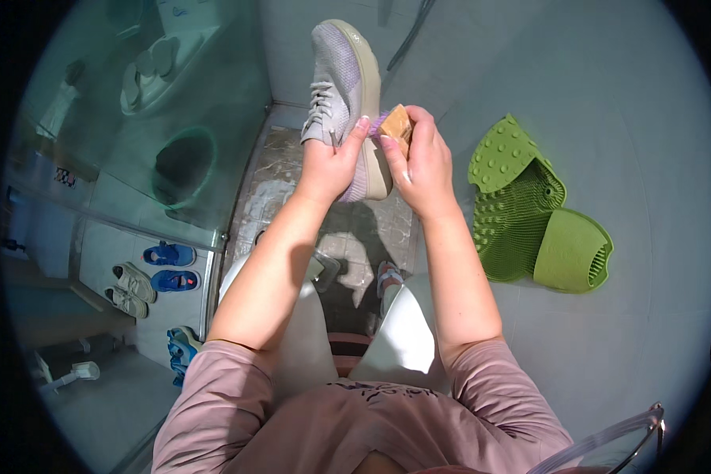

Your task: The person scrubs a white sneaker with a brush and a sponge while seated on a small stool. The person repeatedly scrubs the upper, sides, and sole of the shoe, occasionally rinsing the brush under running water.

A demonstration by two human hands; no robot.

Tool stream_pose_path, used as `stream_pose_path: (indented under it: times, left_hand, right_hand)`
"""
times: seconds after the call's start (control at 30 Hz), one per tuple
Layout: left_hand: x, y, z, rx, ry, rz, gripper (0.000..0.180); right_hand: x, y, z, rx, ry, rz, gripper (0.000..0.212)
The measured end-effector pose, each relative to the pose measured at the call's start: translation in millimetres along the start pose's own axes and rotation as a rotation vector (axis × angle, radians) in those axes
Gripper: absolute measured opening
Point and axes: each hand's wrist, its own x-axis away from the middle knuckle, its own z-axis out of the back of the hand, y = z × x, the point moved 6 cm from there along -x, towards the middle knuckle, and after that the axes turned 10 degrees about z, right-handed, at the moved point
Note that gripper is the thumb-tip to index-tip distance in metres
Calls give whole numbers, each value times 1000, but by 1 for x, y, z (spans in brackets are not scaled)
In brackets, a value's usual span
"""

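Note:
My left hand (332,162) grips a pale grey and lilac lace-up sneaker (336,75), held toe up in front of me. Its thumb presses on the thick beige sole edge; the other fingers are hidden by the shoe. Closed in my right hand (425,166) is a small scrub brush (397,126) with a tan, wood-coloured block and purple bristles. Those bristles face the sneaker's sole and seem to touch it near my left thumb. The right fingers look wet.
A green studded rubber foot scrubber (517,213) is at the right against a grey surface. Wet, sudsy tiles (280,182) lie below my hands. Beyond the glass partition (237,118) at left stand blue shoes (170,254) and beige shoes (132,290).

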Motion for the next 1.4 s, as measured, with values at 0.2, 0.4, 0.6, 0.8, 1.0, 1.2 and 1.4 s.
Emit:
stream_pose_path:
  times: [0.2, 0.4, 0.6, 0.8, 1.0, 1.2, 1.4]
  left_hand:
    - [-4, -26, -10, 87, -13, 157, 36]
    - [-26, -67, -15, -127, 100, -23, 34]
    - [-33, -104, -26, -107, 90, 148, 33]
    - [-29, -99, -43, -159, 72, 100, 37]
    - [-28, -97, -50, -84, 66, 149, 32]
    - [-26, -112, -43, -190, 86, 107, 36]
    - [-25, -109, -54, -156, 72, 159, 39]
  right_hand:
    - [22, 63, -39, 139, -157, -79, 45]
    - [32, 108, -31, -158, 32, -425, 42]
    - [34, 109, -53, -13, -146, -317, 45]
    - [33, 133, -25, 10, -107, -356, 43]
    - [42, 141, -46, 80, -273, -308, 44]
    - [43, 127, -31, 1, -232, -362, 45]
    - [68, 169, -69, 79, -346, -501, 50]
